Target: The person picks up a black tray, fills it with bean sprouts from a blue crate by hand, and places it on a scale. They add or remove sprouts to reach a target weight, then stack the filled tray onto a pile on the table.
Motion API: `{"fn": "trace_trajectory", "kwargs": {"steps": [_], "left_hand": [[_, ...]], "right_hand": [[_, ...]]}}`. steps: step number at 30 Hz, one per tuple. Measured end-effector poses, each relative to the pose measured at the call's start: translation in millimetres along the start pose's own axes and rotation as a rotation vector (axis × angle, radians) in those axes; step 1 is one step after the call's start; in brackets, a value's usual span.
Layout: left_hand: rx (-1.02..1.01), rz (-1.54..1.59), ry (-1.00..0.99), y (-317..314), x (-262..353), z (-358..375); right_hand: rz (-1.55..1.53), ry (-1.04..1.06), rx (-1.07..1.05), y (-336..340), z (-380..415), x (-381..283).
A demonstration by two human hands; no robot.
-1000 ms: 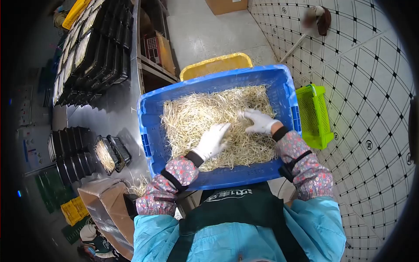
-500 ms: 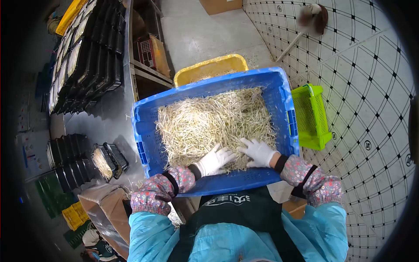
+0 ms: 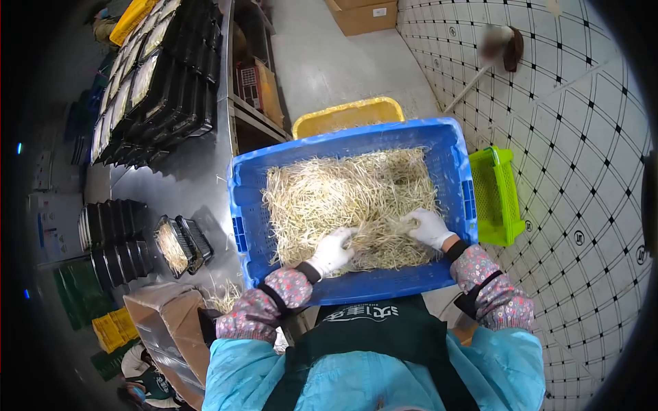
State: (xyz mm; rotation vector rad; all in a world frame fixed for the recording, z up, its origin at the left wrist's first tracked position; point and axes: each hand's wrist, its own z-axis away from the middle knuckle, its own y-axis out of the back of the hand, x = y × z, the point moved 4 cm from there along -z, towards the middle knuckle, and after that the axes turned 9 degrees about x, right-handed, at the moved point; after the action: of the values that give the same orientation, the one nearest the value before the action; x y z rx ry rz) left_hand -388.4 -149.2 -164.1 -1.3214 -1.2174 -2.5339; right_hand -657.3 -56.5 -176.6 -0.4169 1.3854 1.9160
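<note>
A blue crate [image 3: 373,282] in front of me holds a thick layer of pale bean sprouts [image 3: 322,192]. White gloves cover both my hands. My left hand [image 3: 332,252] is at the near side of the sprouts with its fingers curled round some of them. To its right, my right hand [image 3: 429,229] also has its fingers bent into the sprouts, near the crate's right wall. A loose tangle of sprouts lies between the two hands. The fingertips are partly hidden among the strands.
Stacked black trays [image 3: 161,89] stand on the metal table [image 3: 199,171] at left, with a filled tray [image 3: 173,246] nearer. A yellow crate [image 3: 349,118] is behind the blue one, a green basket [image 3: 495,198] at right. Another person [image 3: 147,377] is at lower left.
Both hands have gone from flat, spread fingers to curled fingers gripping sprouts, and they are farther apart. The whole view has shifted slightly, with the crate now more to the right.
</note>
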Motion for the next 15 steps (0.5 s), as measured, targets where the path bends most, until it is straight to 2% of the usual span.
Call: {"fn": "trace_trajectory", "kwargs": {"steps": [1,2,4,5,6,8,10,12,13,14,15], "left_hand": [[0.045,0.208,0.030,6.3,-5.9,3.7],[0.040,0.208,0.042,5.6,-8.6,9.8],[0.273,0.282,0.041,20.3,-14.4,7.3],[0.260,0.309,0.129,21.6,-23.4,5.6],[0.264,0.301,0.133,22.9,-25.1,5.1],[0.429,-0.098,0.050,27.4,-22.2,2.2],[0.372,-0.195,0.083,22.6,-20.0,-3.3],[0.304,-0.243,0.200,13.7,-21.9,-7.2],[0.237,-0.143,0.290,9.4,-32.1,-9.4],[0.247,-0.145,0.294,11.8,-40.3,-4.3],[0.298,0.016,0.250,17.6,-46.8,7.6]], "right_hand": [[-0.213,-0.030,0.101,6.1,-7.2,-5.5],[-0.219,-0.034,0.091,0.5,-18.3,-6.5],[-0.311,-0.048,0.114,-3.9,-59.4,-8.1],[-0.316,-0.040,0.112,-4.8,-76.2,-16.1],[-0.218,-0.057,0.090,-8.6,-91.9,-25.1],[-0.123,-0.068,0.067,-23.2,-117.3,-43.2],[0.158,-0.289,0.181,-44.9,-138.9,-51.8],[0.171,-0.298,0.170,-52.2,-140.6,-67.8],[0.162,-0.316,0.105,-58.1,-143.6,-63.1],[0.159,-0.336,0.040,-60.5,-144.4,-52.7],[0.080,-0.335,0.031,-51.8,-144.2,-37.6]]}}
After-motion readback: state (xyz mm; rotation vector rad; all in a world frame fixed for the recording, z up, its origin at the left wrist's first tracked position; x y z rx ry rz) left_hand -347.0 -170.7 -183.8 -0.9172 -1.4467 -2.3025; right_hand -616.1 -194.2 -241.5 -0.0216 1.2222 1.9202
